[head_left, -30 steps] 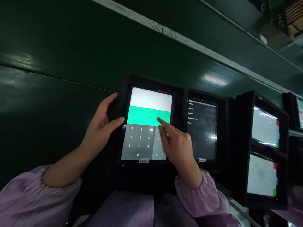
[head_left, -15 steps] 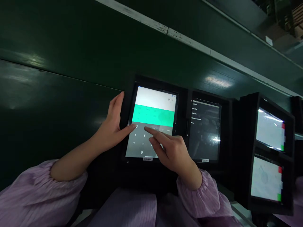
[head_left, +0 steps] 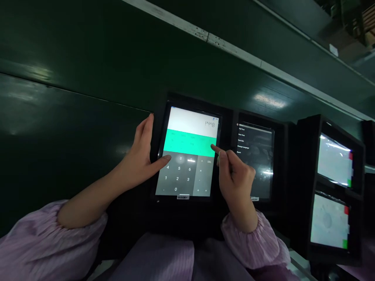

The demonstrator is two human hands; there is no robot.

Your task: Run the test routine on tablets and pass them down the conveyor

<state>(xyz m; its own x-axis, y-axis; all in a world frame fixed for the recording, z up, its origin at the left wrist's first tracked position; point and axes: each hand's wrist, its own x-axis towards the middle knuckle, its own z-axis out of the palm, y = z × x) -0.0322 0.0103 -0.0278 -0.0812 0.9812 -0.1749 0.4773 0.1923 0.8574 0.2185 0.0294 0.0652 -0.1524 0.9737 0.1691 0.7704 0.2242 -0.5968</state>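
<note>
Spread left hand (head_left: 141,156) seemingly steadies the black rectangular tablet (head_left: 187,150) at its black tray's (head_left: 227,130) left edge — freeing right hand (head_left: 236,176), curled, 1 finger pointing.

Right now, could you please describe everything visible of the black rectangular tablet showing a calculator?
The black rectangular tablet, glassy, lies skewed, screen up, in a black case. The lit screen shows white and teal bands above grey number keys; a small white label sits below. The left hand overlaps the tablet's left side with a thumb; the right hand points at the teal band's right edge, contact unclear.
</note>
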